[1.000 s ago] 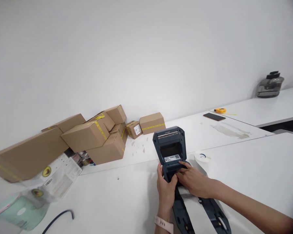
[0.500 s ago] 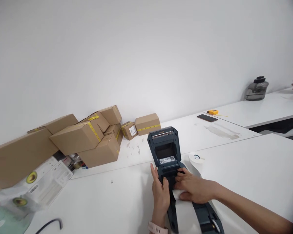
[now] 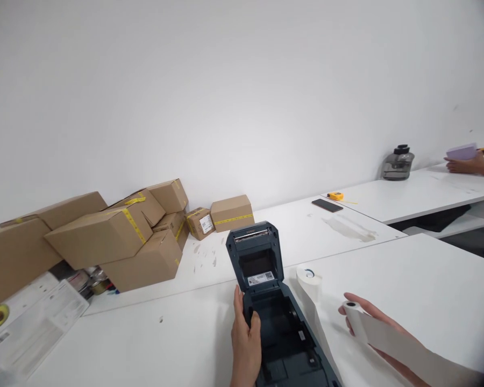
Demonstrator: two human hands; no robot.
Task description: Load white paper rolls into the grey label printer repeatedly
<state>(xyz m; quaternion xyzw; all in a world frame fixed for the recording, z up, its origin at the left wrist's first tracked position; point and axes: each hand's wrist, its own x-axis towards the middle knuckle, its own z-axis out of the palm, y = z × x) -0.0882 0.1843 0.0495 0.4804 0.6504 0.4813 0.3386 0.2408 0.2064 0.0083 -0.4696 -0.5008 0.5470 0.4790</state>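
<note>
A dark label printer (image 3: 280,328) lies on the white table with its lid (image 3: 256,255) raised and its inside bare. My left hand (image 3: 246,341) grips the printer's left side, thumb over the edge. To the right of the printer, my right hand (image 3: 381,322) holds a small white paper roll (image 3: 355,317), from which a wide strip trails over the forearm toward the lower right. Between the printer and that hand, a second white roll (image 3: 310,280) rests on the table, its strip running down along the printer's right side.
Cardboard boxes (image 3: 100,234) are piled at the left against the wall, beside plastic-wrapped packaging (image 3: 36,328). A phone (image 3: 327,205), a yellow tape measure (image 3: 335,196) and a jug (image 3: 398,163) stand farther back. At far right, another person's hands (image 3: 468,163) hold a purple object.
My right hand has come out of the printer and moved right with the paper roll. My left hand still holds the printer. The view has shifted somewhat, bringing the other person's hands into sight.
</note>
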